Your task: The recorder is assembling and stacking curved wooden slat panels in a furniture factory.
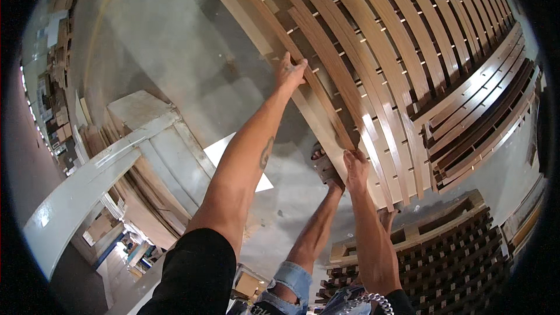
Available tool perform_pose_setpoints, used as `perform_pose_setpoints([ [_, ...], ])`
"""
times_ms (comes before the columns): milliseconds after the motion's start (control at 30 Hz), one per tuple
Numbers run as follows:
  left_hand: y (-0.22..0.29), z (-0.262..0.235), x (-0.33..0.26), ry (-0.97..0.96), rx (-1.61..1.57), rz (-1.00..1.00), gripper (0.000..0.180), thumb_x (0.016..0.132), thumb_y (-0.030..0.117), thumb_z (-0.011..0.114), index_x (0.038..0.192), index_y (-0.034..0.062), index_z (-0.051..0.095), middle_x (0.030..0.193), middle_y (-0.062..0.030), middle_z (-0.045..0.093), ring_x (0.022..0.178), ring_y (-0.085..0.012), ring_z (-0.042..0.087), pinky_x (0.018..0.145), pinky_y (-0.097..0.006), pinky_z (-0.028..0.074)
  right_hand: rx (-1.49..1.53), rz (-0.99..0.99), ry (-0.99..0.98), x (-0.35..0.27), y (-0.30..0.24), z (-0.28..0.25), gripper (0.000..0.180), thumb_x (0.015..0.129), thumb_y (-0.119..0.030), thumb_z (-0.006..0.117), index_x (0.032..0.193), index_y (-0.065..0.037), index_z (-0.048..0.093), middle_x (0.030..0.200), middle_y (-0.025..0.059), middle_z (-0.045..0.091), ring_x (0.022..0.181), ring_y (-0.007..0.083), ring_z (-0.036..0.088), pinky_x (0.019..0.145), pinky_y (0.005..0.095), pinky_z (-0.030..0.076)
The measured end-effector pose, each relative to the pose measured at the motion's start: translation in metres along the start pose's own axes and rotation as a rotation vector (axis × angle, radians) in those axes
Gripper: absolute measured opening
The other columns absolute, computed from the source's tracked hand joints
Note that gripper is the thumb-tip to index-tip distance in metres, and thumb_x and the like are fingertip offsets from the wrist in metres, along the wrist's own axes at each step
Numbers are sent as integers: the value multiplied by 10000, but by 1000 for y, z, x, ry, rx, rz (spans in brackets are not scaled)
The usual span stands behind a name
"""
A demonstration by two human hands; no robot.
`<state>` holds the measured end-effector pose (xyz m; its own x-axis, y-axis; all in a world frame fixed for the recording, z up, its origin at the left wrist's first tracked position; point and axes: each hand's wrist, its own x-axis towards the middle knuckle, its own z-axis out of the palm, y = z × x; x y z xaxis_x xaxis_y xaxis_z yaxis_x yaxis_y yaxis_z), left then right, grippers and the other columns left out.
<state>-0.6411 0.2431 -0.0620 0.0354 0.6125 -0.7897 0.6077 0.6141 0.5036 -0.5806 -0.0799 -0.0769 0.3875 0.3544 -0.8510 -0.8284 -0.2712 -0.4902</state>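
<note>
A long, narrow brown wooden slat (324, 102) lies along the left edge of a wide layer of similar slats (373, 81). My left hand (291, 72) is closed on it partway along, thumb and fingers at its edges. At the slat's near end my right hand (356, 167) pinches it, with the fingertips partly hidden. Small pale pegs show in the gaps between the slats. Under this row runs a lighter tan board (312, 118), its edge sticking out to the left.
Stacked dark slats (472, 128) stand at the right. Nearer me is a wooden pallet (417, 227) beside dark, crisscrossed wood pieces (420, 262). A grey-white cabinet-like structure (169, 151) holding boards is on the left. A white sheet (220, 149) lies on the grey floor by my foot.
</note>
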Motion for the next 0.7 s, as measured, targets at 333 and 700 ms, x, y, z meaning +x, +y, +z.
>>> perform_pose_setpoints([
  [333, -1, 11, 16, -3, -77, 43, 707, 946, 136, 544, 1493, 67, 102, 1461, -207, 262, 1243, -316, 469, 855, -395, 586, 61, 33, 133, 5, -9, 13, 98, 826, -24, 605, 883, 54, 591, 827, 58, 575, 754, 126, 551, 682, 225, 453],
  [700, 12, 36, -1, 48, 219, -51, 870, 898, 309, 607, 1496, 50, 31, 1489, -214, 274, 1034, -344, 631, 804, -368, 585, -27, 38, 245, 3, -12, 10, 106, 840, -42, 589, 896, 41, 623, 759, 1, 532, 681, 85, 440, 611, 225, 353],
])
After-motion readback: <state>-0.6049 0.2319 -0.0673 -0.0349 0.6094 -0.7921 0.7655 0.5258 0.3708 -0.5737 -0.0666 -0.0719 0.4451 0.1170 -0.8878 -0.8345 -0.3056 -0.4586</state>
